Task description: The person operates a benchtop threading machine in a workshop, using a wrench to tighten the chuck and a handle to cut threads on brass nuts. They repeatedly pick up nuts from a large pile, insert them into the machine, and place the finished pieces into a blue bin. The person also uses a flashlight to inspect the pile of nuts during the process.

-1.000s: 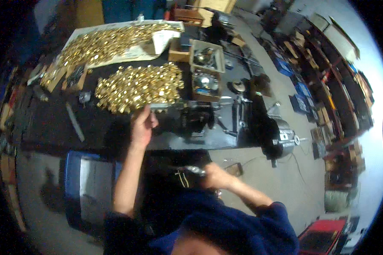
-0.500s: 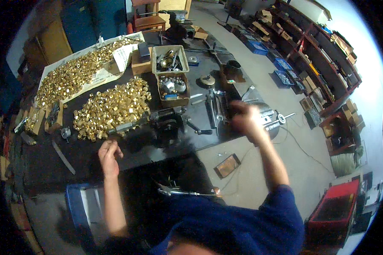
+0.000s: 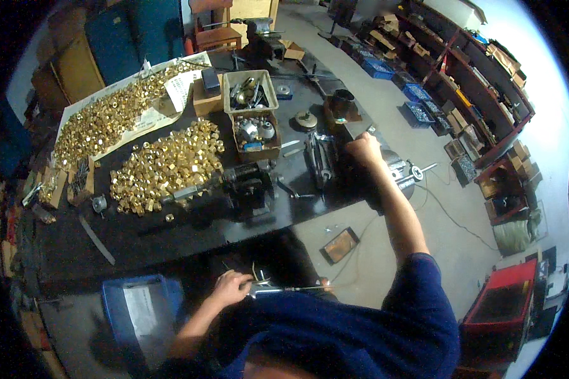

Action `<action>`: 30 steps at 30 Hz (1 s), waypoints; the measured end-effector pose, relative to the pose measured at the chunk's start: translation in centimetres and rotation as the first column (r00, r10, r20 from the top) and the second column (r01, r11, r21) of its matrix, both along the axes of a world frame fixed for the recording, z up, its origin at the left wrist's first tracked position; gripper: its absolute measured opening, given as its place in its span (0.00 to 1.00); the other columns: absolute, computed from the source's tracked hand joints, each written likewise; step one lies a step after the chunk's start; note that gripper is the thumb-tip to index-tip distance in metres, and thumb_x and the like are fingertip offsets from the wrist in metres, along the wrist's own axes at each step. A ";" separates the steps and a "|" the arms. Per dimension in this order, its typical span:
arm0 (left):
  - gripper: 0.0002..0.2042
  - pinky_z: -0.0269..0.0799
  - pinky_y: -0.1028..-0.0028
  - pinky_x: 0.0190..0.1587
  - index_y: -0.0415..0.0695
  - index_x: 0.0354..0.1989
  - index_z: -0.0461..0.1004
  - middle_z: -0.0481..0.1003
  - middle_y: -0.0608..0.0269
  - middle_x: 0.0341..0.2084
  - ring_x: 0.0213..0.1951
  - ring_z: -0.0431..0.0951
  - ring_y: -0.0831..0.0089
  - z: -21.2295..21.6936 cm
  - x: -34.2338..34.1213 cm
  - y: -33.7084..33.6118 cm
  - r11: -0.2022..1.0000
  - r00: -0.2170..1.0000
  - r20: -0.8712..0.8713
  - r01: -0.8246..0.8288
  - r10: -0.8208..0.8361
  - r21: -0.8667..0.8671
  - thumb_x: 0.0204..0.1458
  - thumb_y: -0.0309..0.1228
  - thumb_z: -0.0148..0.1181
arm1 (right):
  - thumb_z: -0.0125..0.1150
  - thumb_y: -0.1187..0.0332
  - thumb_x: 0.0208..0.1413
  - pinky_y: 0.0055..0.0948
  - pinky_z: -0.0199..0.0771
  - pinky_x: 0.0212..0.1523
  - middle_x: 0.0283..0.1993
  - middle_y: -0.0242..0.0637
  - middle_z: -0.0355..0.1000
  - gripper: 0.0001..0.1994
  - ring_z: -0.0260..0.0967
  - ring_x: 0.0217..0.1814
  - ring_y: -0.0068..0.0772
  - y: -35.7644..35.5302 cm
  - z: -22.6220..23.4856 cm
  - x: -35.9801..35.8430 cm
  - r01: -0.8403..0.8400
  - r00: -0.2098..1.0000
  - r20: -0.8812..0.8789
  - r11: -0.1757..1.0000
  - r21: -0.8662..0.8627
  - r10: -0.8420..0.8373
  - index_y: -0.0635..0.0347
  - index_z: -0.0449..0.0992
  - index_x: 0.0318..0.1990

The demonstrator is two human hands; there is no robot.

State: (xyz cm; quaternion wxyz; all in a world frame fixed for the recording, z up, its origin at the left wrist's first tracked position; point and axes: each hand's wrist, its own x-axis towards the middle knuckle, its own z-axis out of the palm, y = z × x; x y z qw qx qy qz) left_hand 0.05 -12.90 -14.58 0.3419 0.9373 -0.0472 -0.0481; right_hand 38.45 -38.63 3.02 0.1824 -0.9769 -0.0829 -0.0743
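Dark worktop (image 3: pixel 164 237) offers open surface along its front edge, left of the cranked fixture (image 3: pixel 250 189); brass nuts (image 3: pixel 164 165) lie behind. Left hand (image 3: pixel 232 287), fingers bent, contacts a metal tool (image 3: pixel 269 290) below that edge; right hand (image 3: pixel 365 150) is curled near the right edge, spanners (image 3: pixel 322 161) to its left. Neither hand's grip can be determined.

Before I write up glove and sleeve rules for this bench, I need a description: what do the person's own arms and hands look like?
The left hand and right hand wear no gloves. No watch or bracelet can be made out. The right sleeve is short, dark blue and plain, ending near the elbow; the other is lost in shadow.
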 end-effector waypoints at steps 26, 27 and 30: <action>0.09 0.66 0.78 0.38 0.36 0.37 0.72 0.75 0.61 0.33 0.34 0.72 0.78 13.6 2.5 2.1 0.675 0.876 0.098 -0.288 0.472 -0.679 0.51 0.27 0.51 | 0.46 0.79 0.24 0.25 0.63 0.31 0.24 0.38 0.65 0.12 0.64 0.31 0.31 9.9 1.1 -19.3 -0.656 0.569 0.338 0.166 0.736 0.750 0.63 0.68 0.23; 0.10 0.66 0.79 0.36 0.36 0.39 0.71 0.74 0.62 0.35 0.31 0.71 0.80 14.5 2.7 1.7 0.558 0.842 0.052 -0.308 0.537 -0.770 0.52 0.28 0.50 | 0.47 0.78 0.23 0.27 0.62 0.32 0.24 0.39 0.64 0.11 0.63 0.31 0.35 11.0 0.6 -21.3 -0.714 0.447 0.353 0.089 0.695 0.822 0.62 0.67 0.23; 0.15 0.59 0.85 0.30 0.35 0.43 0.69 0.73 0.63 0.37 0.26 0.62 0.86 14.9 3.4 0.4 0.426 0.892 0.027 -0.189 0.450 -0.885 0.55 0.34 0.46 | 0.51 0.77 0.21 0.30 0.62 0.32 0.28 0.43 0.63 0.14 0.61 0.31 0.45 13.7 -2.3 -26.2 -0.659 0.452 0.225 0.154 0.736 0.863 0.61 0.66 0.25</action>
